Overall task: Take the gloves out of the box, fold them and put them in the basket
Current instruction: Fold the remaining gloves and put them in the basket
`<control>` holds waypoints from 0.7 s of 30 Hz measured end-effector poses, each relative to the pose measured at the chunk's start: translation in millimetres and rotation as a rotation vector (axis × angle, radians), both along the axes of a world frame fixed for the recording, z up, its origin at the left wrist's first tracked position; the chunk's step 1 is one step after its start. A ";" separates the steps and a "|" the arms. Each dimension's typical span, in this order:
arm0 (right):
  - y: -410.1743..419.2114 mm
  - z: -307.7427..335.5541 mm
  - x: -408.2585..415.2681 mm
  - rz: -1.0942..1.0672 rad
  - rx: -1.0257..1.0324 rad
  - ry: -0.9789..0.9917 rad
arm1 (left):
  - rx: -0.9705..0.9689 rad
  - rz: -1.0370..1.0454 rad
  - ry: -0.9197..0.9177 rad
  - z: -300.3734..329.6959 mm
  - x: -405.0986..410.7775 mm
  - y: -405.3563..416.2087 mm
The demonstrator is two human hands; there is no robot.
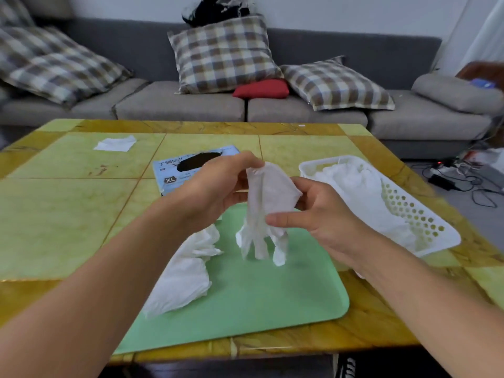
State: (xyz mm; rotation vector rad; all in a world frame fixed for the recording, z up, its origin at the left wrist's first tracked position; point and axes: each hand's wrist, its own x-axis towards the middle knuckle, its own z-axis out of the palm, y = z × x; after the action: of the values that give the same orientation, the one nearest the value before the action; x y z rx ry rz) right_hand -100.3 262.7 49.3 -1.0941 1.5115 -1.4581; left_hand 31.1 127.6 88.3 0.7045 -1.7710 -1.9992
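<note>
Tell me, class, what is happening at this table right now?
A person holds one white glove up over a green mat. The left hand pinches its cuff at the top and the right hand grips its side, so its fingers hang down. Another glove lies crumpled on the mat's left part. The box lies behind the hands, and the basket to the right already has white gloves in it.
</note>
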 end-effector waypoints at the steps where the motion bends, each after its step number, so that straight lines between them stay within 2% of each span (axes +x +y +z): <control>1: -5.8 4.4 1.2 -0.069 -0.030 -0.095 | 0.008 0.002 0.006 6.3 -1.9 -3.4; 3: -16.0 21.6 1.5 -0.102 -0.089 -0.288 | -0.026 0.017 0.006 17.7 -3.8 -9.7; 5: -22.7 40.1 -0.9 -0.095 -0.136 -0.348 | -0.064 0.028 0.026 25.1 -3.6 -15.1; 8: -30.4 60.0 -4.9 -0.064 -0.136 -0.349 | -0.063 -0.079 0.126 30.9 0.4 -19.3; 10: -33.1 69.5 -8.8 -0.043 -0.113 -0.322 | -0.168 -0.147 0.195 31.5 -0.1 -18.6; 12: -32.9 78.3 -13.7 -0.046 -0.093 -0.281 | -0.333 -0.033 0.199 28.6 -5.8 -18.4; 13: -31.8 81.5 -17.5 -0.052 -0.085 -0.259 | -0.348 0.028 0.199 27.7 -9.3 -18.2; 17: -21.6 88.2 -32.5 -0.083 -0.100 -0.243 | -0.099 0.007 0.222 33.8 -18.1 -12.4; 21: -11.2 77.0 -34.1 -0.047 -0.018 -0.413 | -0.040 -0.070 0.209 36.6 -25.9 -3.9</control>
State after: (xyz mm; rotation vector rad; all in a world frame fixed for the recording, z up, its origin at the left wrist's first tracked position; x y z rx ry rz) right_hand -134.3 251.5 126.3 -0.7136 1.2382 -1.6148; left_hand 5.2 123.8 124.8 0.4086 -1.7275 -1.9958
